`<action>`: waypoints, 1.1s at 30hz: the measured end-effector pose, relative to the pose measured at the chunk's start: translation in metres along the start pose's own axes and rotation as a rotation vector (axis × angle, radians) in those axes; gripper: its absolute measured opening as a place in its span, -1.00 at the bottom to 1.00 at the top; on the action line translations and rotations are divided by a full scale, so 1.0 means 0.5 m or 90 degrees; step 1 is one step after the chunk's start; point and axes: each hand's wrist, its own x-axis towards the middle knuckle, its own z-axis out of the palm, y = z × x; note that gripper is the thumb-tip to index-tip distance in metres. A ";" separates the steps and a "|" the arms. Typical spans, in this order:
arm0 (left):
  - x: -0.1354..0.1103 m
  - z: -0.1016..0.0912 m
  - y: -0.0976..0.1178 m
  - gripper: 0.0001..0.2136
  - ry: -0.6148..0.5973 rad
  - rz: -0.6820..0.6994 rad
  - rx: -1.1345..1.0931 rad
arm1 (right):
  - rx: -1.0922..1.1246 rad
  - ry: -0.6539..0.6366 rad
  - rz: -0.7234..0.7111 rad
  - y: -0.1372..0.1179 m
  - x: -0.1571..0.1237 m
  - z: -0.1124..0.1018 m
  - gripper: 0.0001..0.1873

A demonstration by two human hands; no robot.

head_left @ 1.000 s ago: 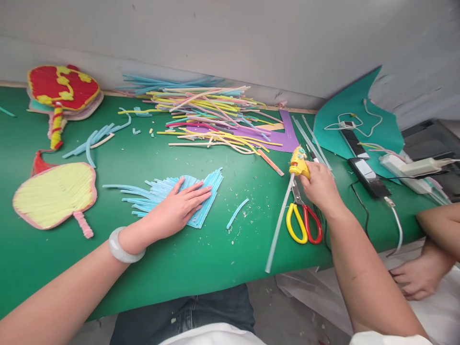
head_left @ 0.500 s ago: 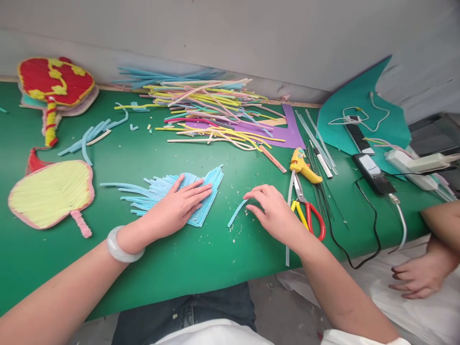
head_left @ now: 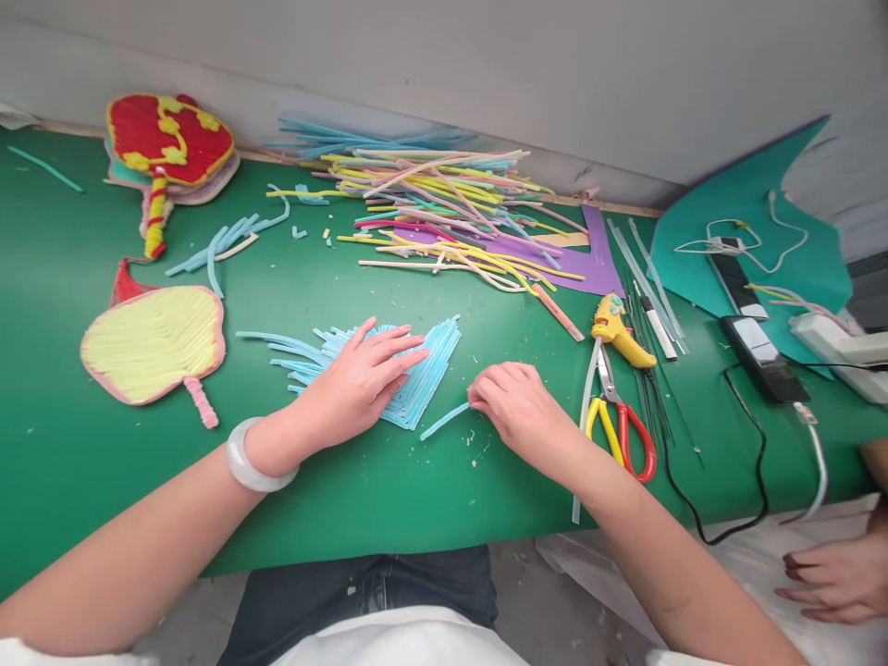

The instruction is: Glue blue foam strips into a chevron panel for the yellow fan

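Note:
My left hand [head_left: 371, 377], with a pale bangle at the wrist, lies over a flat panel of light blue pipe cleaners [head_left: 434, 370]. Its fingers are spread, and it hides the panel's middle. Long loose ends stick out of the panel to the left. Just right of the panel, my right hand [head_left: 510, 407] pinches one end of a short blue pipe cleaner [head_left: 445, 421]. The strip's free end points left and toward me. Scissors [head_left: 614, 407] with one yellow and one red handle lie to the right of this hand, below a yellow glue gun [head_left: 621, 335].
Many coloured pipe cleaners [head_left: 444, 199] are heaped at the back. A red fan [head_left: 184, 139] and a yellow fan [head_left: 156, 347] lie on the left. Black cables, a power bank [head_left: 763, 356] and a power strip [head_left: 843, 356] are at right. Another person's hand [head_left: 836, 578] rests at lower right.
My right hand has closed on the blue pipe cleaner's end and drawn nearer the panel. My left hand's fingers have lifted slightly. The view has shifted left.

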 end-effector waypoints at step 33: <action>-0.008 0.003 0.037 -0.80 -0.204 -0.059 0.017 | -0.126 0.087 -0.088 0.011 0.073 0.021 -0.75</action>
